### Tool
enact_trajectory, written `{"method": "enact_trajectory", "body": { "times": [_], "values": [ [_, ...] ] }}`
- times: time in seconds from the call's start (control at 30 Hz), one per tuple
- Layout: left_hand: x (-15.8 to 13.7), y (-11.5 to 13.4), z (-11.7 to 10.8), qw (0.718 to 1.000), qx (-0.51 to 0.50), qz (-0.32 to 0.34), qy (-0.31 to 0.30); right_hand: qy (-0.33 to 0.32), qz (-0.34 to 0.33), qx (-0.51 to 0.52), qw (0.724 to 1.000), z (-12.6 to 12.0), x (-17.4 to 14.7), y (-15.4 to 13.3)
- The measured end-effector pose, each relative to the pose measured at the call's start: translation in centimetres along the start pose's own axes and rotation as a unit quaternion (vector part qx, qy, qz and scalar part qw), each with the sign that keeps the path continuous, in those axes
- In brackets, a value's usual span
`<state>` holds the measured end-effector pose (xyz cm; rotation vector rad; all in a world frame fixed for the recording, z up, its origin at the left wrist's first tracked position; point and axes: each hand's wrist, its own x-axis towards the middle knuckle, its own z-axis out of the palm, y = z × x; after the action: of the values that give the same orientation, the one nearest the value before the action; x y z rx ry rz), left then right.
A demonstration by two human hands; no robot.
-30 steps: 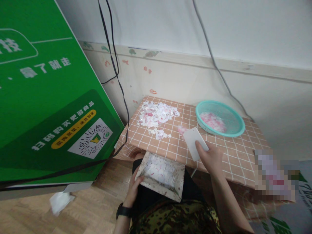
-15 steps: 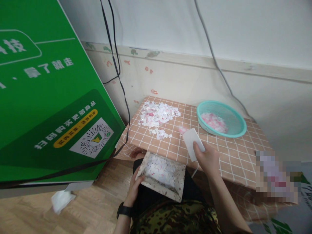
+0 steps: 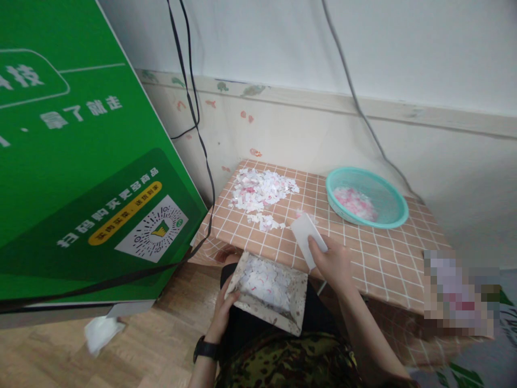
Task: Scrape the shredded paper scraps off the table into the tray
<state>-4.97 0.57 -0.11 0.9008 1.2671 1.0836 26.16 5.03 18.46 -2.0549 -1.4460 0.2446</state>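
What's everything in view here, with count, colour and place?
Card: one, white, table's near edge
Tray: one, stained white, over lap
Tray scraps: many, whitish, inside
Loose scraps: many, mostly white, table's left
Pink bits: uncounted, pink, beside card
Basket: one, turquoise, table's right
Basket contents: uncounted, pinkish, inside
Table: one, tan checked, against wall
Panel: one, green, left
Cords: uncounted, black, beside panel
Cable: one, grey, across wall
Crumpled item: one, whitish, floor
Garment: one, camouflage, bottom
Watch: one, black, left wrist
Left hand: one, gripping tray
Right hand: one, gripping card
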Motion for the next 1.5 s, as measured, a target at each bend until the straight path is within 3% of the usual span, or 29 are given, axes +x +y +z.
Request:
{"method": "enact_trajectory", "body": {
  "times": [0.3,0.53,0.73,0.87,1.07,1.23,1.5],
  "values": [
    [-0.2,0.4,0.3,1.000,-0.004,0.004,0.012,0.001,-0.007,0.010,1.000,0.1,-0.1,0.1],
    [-0.1,0.2,0.1,1.000,-0.010,-0.003,0.009,-0.047,-0.072,0.070,0.994,0.2,-0.8,-0.7],
    [0.0,0.1,0.0,1.000,-0.008,-0.005,0.007,-0.027,-0.019,0.058,0.998,-1.0,-0.6,0.6],
    [0.0,0.1,0.0,1.000,-0.006,0.002,0.000,-0.030,0.004,0.065,0.997,-0.8,0.9,2.3],
    [-0.1,0.1,0.1,1.000,0.009,0.003,0.006,-0.035,0.003,0.092,0.995,0.4,6.0,4.4],
    [-0.2,0.1,0.1,1.000,-0.001,0.001,0.005,-0.006,-0.061,0.044,0.997,0.0,8.6,4.0],
    [0.2,-1.1,-0.4,1.000,0.012,0.009,0.008,-0.095,-0.197,0.023,0.975,-0.1,7.3,2.4]
  ]
}}
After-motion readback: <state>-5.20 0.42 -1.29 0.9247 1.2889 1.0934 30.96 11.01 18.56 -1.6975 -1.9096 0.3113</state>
